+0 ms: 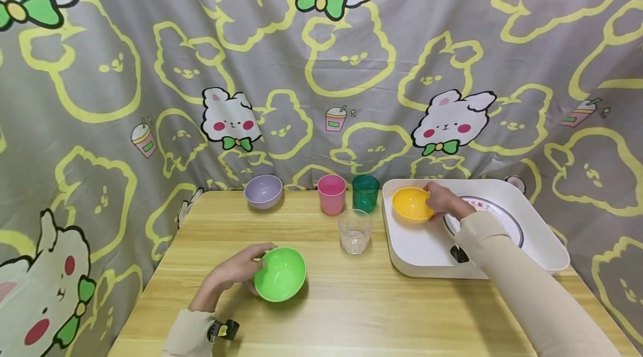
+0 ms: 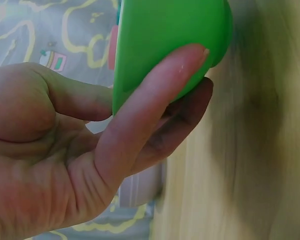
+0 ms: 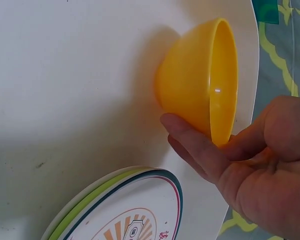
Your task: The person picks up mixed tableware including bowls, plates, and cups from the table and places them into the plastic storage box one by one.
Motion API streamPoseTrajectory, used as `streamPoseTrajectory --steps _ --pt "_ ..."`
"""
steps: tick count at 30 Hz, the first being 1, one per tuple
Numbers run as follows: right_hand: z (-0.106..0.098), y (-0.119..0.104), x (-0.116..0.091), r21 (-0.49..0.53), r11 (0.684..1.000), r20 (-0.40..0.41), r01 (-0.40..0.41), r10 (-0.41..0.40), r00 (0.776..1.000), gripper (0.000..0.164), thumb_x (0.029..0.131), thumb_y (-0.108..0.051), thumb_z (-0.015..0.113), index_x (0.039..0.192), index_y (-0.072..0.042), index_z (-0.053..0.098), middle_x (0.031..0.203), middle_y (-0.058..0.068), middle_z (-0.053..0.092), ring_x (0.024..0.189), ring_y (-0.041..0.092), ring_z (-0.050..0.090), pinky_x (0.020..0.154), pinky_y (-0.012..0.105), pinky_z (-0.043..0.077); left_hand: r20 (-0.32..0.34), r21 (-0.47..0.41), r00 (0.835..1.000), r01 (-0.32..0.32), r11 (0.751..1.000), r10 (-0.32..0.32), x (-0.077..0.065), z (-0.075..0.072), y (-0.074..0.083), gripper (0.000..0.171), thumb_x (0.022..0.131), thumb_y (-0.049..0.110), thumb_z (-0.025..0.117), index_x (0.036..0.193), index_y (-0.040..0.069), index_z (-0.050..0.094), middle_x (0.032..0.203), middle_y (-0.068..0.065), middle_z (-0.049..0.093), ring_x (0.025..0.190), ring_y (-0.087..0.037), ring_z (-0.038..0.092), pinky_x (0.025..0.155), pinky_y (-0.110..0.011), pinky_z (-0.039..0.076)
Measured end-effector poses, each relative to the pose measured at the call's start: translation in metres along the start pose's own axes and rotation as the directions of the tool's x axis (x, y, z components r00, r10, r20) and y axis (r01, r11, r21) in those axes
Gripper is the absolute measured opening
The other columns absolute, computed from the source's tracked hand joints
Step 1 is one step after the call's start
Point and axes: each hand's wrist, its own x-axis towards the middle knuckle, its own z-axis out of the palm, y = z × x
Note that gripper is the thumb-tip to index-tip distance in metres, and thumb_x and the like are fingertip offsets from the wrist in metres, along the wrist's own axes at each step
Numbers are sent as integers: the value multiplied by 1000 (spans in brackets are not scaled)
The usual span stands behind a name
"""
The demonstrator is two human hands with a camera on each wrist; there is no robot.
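My left hand (image 1: 244, 265) pinches the side of a green bowl (image 1: 281, 274), thumb at the rim and fingers under the outer wall. In the left wrist view the green bowl (image 2: 175, 45) is held over the wooden table, casting a shadow. With my right hand (image 1: 447, 201) I grip the rim of a yellow bowl (image 1: 412, 204) inside the left part of a white tray (image 1: 419, 256). The right wrist view shows the yellow bowl (image 3: 190, 75) upright, close over the tray floor. Beside it lies a stack of plates (image 3: 135, 205), partly hidden by my right arm in the head view.
Along the table's back edge stand a lilac bowl (image 1: 263, 192), a pink cup (image 1: 331, 194) and a dark green cup (image 1: 365, 193). A clear cup (image 1: 355, 232) stands in front of them, left of the tray. A patterned curtain (image 1: 281, 67) hangs behind the table (image 1: 351, 312).
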Motion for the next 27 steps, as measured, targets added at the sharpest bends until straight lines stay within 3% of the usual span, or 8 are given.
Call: streamPoseTrajectory --steps 15,21,24,27 --pt "0 -5 -5 -126 992 -10 29 -30 999 63 91 13 47 150 16 25 147 45 29 102 43 62 69 37 64 -102 -129 995 -12 992 -1 1 -3 3 43 104 -3 42 146 -12 42 141 -39 41 100 -39 66 62 -53 63" --pt "-1 -10 -14 -182 982 -6 46 -48 999 65 92 6 48 152 11 24 144 42 36 85 34 60 68 38 62 -148 -192 989 -33 981 5 4 -4 7 44 105 -2 41 149 -9 41 144 -38 38 108 -41 62 68 -52 64" --pt "-3 -10 -19 -247 966 -21 80 -88 996 66 92 3 51 152 14 25 142 42 40 95 40 59 86 50 58 -173 -226 985 -45 973 6 7 -4 10 45 106 -1 41 151 -7 38 148 -38 35 109 -40 62 71 -53 63" --pt "-6 -9 -25 -308 942 -67 132 -159 985 66 89 1 54 149 17 29 140 44 42 117 50 51 104 61 46 -209 -262 978 -55 964 -1 10 -4 12 47 106 0 40 153 -6 35 151 -37 32 107 -39 63 74 -53 63"
